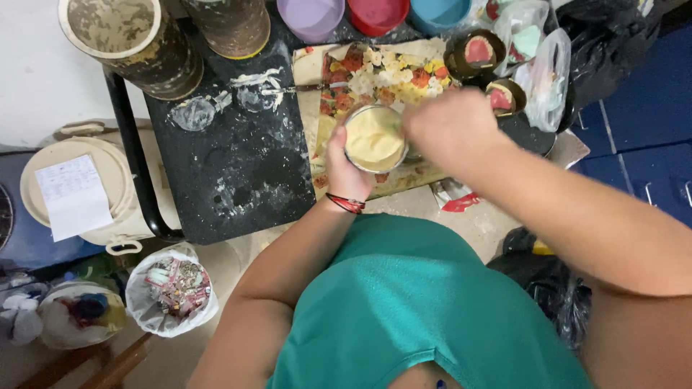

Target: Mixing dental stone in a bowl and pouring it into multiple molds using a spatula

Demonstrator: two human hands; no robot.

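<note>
My left hand (344, 171) grips a small round cup (373, 138) filled with pale yellow paste, holding it from the left side over a flowered sheet (382, 79) on a black table (238, 173). My right hand (450, 128) is closed just right of the cup's rim, blurred; whatever it holds is hidden behind the fist. A red band circles my left wrist.
Two large stained buckets (130, 39) stand at the table's back left. Purple, red and blue bowls (375, 14) line the far edge. Small dark cups with pink paste (477, 52) and plastic bags sit at right. A lidded white pail (79, 187) and waste bags stand on the floor.
</note>
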